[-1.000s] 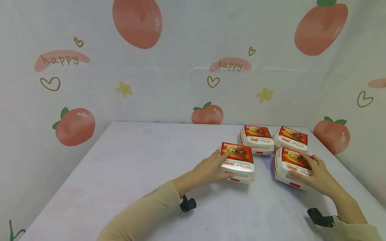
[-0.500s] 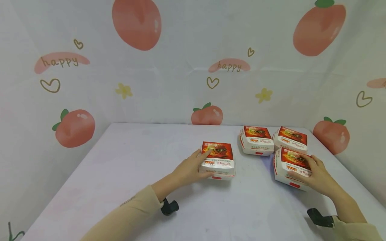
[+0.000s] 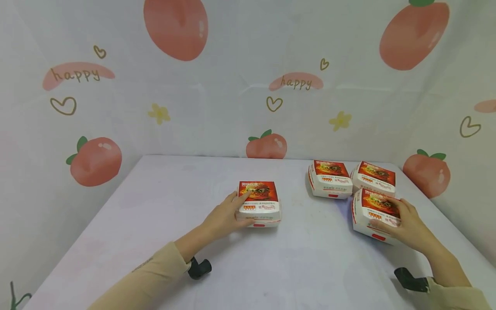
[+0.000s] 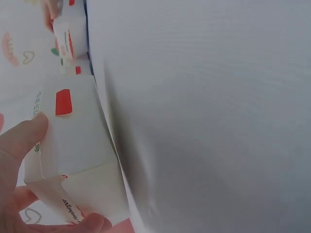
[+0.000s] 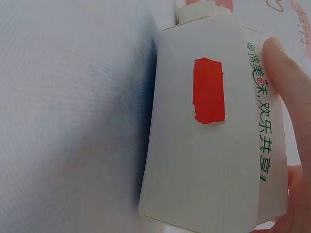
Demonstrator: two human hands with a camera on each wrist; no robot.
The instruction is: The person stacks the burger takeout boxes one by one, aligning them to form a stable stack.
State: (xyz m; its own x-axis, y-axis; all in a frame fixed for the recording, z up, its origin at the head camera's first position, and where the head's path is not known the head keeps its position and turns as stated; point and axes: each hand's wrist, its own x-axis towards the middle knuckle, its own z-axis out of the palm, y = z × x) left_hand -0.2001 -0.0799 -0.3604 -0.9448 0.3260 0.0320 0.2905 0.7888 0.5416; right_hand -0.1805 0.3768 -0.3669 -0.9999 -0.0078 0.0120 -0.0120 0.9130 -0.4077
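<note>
Near the middle of the table, my left hand (image 3: 222, 217) grips a white and red burger box (image 3: 258, 203) from its left side. Its thumb lies along the box's front edge, and fingertips (image 4: 95, 222) curl round the side in the left wrist view. Whether this box touches the table I cannot tell. At the right, my right hand (image 3: 408, 228) holds a second burger box (image 3: 373, 211), which stands slightly turned. The thumb presses that box's front top edge, beside the green lettering in the right wrist view; the fingers on the far side are partly hidden.
Two more burger boxes, one at back left (image 3: 330, 180) and one at back right (image 3: 375, 177), stand behind the right-hand box. The white table (image 3: 155, 206) meets a peach-print cloth backdrop (image 3: 217, 107) at the back. Black wrist mounts sit under both wrists.
My left hand has moved left with its burger box, away from the other boxes. The right hand and its box have stayed in place.
</note>
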